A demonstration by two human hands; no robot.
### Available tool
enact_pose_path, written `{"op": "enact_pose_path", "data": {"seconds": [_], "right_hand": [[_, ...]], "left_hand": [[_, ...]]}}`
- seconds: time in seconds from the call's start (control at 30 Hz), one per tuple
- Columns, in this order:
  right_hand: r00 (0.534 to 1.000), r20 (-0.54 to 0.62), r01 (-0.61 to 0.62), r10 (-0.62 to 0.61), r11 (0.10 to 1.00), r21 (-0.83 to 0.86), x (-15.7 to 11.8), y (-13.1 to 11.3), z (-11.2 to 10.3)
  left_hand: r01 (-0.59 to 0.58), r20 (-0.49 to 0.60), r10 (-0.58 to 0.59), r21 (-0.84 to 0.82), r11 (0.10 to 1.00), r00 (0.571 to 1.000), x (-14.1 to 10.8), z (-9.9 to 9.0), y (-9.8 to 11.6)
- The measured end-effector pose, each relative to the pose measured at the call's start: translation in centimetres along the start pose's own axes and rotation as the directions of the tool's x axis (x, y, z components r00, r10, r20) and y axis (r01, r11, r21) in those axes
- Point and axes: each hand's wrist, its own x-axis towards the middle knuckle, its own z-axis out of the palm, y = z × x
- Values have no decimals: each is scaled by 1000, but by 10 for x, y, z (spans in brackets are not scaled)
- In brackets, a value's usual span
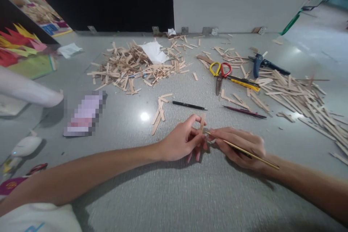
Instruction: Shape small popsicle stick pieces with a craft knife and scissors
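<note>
The scissors (pixel 218 82), with one yellow handle and one red, lie on the grey table (pixel 174 195). Nearer the wearer than the scissors, the left hand (pixel 176 142) pinches a small wooden stick (pixel 202 122) between thumb and fingers, its free end sticking up. Just beside it, also on the wearer's side of the scissors, the right hand (pixel 240 145) is closed around a thin gold-coloured tool (pixel 244 149), held slanting like a pen with its tip close to the left fingertips. Whether the tip touches the stick is too small to tell.

Left of the scissors and a little nearer the wearer lies a black pen (pixel 189 105), with a few loose sticks (pixel 160 112) beyond its left end. Farther left is a big heap of short wooden pieces (pixel 130 63) with a crumpled white tissue (pixel 155 52) on it. Touching the scissors on the right is a yellow-and-black cutter (pixel 244 82); a dark red pen (pixel 244 111) lies nearer the wearer. Farther right are blue-handled pliers (pixel 257 66) and a spread of longer sticks (pixel 296 96). Far left of the scissors, another person's arm (pixel 29 88) reaches in near a blurred-out phone (pixel 85 114).
</note>
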Motion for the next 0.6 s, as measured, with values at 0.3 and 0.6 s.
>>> {"op": "enact_pose_path", "data": {"seconds": [0.3,0.6], "right_hand": [[999,44,32,-33,999,18,-2,4,3],[999,38,17,-18,999,29,-2,5,7]], "left_hand": [[9,14,-9,-2,1000,1000,1,-1,2],[15,12,-15,-16,1000,1000,1,-1,1]]}}
